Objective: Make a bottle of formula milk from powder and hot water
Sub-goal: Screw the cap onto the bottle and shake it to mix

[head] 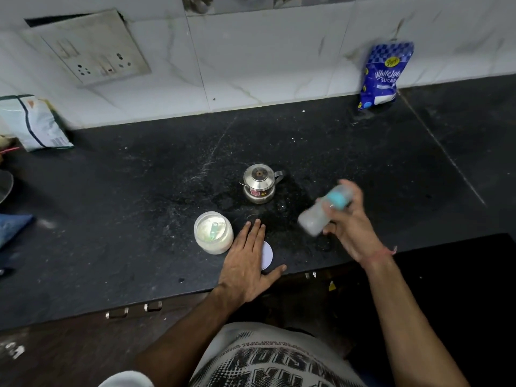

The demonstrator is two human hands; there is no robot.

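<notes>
Bottle (321, 212), blurred clear plastic w/ teal collar, gripped in right hand (350, 230) fingers; left hand (248, 258) flat, fingers straight.

shiny metal kettle (259, 185), speckled stone counter (139, 191)

Black speckled counter (139, 191), white marbled wall tiles (251, 65), blue-and-white sugar bag (384, 76), teal-collared bottle (326, 209)

A single wide-angle head camera looks forward and steeply down from above the person's chest onto a black stone counter (139, 191), which fills the middle of the frame. It faces the white tiled wall (251, 65) across the top, whose lines bow with the lens. The view sits close, with both forearms entering from the bottom edge and the printed shirt (268, 358) at bottom centre.
</notes>
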